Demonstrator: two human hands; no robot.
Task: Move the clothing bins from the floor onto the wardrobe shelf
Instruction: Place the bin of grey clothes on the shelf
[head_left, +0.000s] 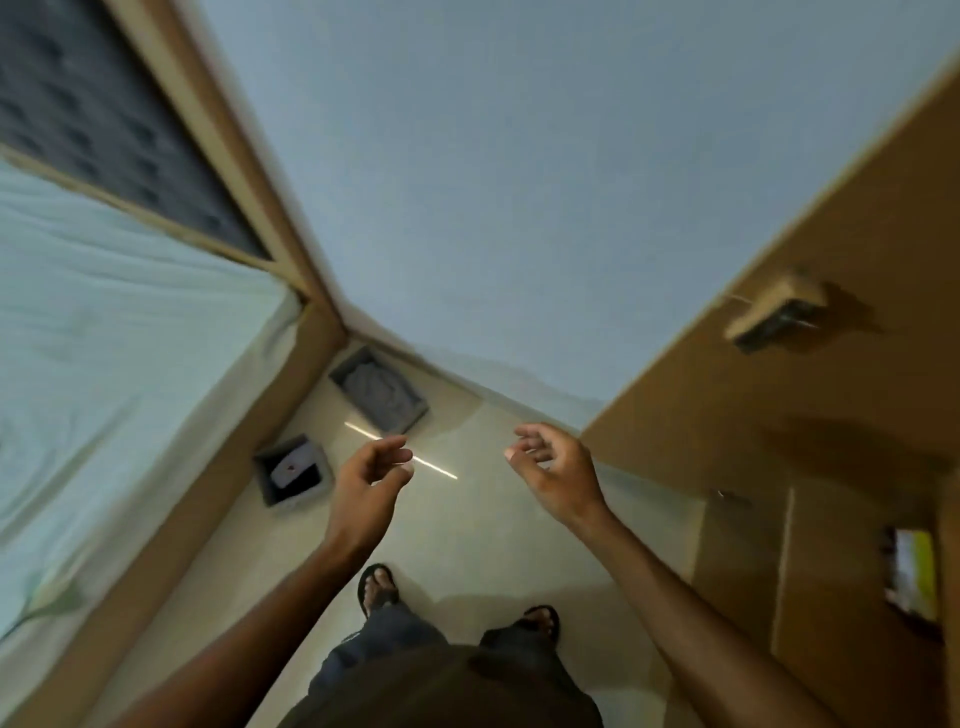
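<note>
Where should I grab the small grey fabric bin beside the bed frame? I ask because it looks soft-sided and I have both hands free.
Take the small grey fabric bin by two opposite top rims, coming down from above with the left hand and right hand on either side. It sits upright on the floor, open-topped, with folded clothing inside; no handles are visible, so the rims seem the firmest hold.

You are standing on the floor (467, 530) between the bed (104, 338) on your left and the wardrobe (831, 415) on your right; two bins are sitting ahead, near bin (293, 475) beside the bed, far bin (379, 389) against the wall (493, 182)
</note>
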